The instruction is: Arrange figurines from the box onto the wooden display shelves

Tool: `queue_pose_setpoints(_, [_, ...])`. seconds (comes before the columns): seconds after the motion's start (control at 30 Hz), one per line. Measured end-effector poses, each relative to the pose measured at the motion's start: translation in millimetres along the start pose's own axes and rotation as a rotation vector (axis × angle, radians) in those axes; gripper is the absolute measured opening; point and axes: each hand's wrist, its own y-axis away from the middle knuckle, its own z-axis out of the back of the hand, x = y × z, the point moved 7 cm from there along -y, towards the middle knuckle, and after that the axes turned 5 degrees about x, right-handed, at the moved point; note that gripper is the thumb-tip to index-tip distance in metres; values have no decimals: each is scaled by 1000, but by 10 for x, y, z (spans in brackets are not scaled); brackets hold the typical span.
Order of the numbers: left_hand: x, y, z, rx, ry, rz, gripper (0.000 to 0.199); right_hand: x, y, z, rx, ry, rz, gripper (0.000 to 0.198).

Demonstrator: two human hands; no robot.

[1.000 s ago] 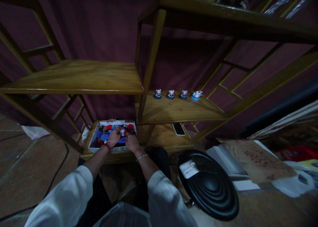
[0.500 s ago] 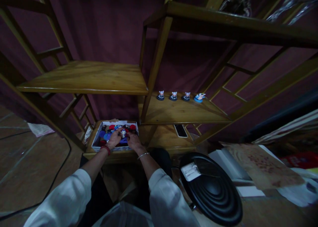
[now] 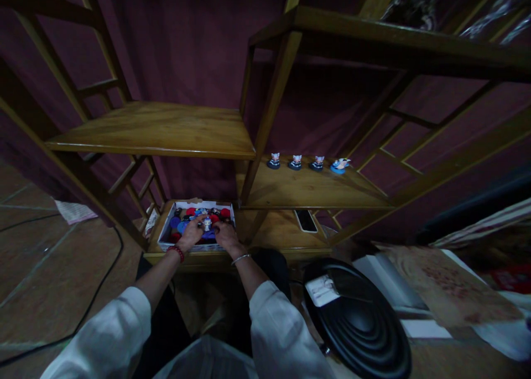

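Over an open white box [image 3: 164, 232], a small white figurine with a purple-blue top [image 3: 207, 223] is pinched in the fingers of my left hand [image 3: 191, 235]. My right hand [image 3: 226, 237] is close against the figurine's right side with curled fingers. Something small and dark shows at those fingertips, too dim to name. Under both hands the box holds several small figures and round pieces in red, blue, purple and black; the hands cover part of them.
On the middle shelf [image 3: 315, 191] stand several small figurines [image 3: 295, 162], the rightmost a blue one [image 3: 340, 165]. Below lies a phone [image 3: 306, 221]. A black ridged oval stool [image 3: 360, 323] bears a white card [image 3: 321, 290]. Cardboard [image 3: 448, 285] lies at right; a cable [image 3: 99, 287] crosses the floor.
The whole view has shifted slightly, so the shelves sit a little further right. My hands stay over the box, with the figurine still held.
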Motion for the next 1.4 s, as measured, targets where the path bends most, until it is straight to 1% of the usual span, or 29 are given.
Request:
queue_pose_setpoints(0.13, [7,38,17,-6,59,-19,46,-2,4,-1,-5,-15,-5,33])
queue_pose_setpoints(0.33, [9,92,56,-37,-5,17,43,9,-24,-7,-11,-38,3,31])
queue_pose_setpoints(0.43, [7,112,56,-33,-23,33,44,32,-36,-10,-8,-41,23,30])
queue_pose_setpoints(0.6, [17,112,41,-10,-26,47,46,48,-56,-29,37,-24,20,29])
queue_pose_setpoints(0.9, [83,60,7,6,-32,58,45,65,-54,-25,48,-16,49,28])
queue_pose_setpoints(1.07, [105,46,0,4,-30,57,44,63,-40,-23,54,-16,40,29])
queue_pose_setpoints(1.4, [36,82,3,13,-38,49,41,77,15,9,41,-7,24,29])
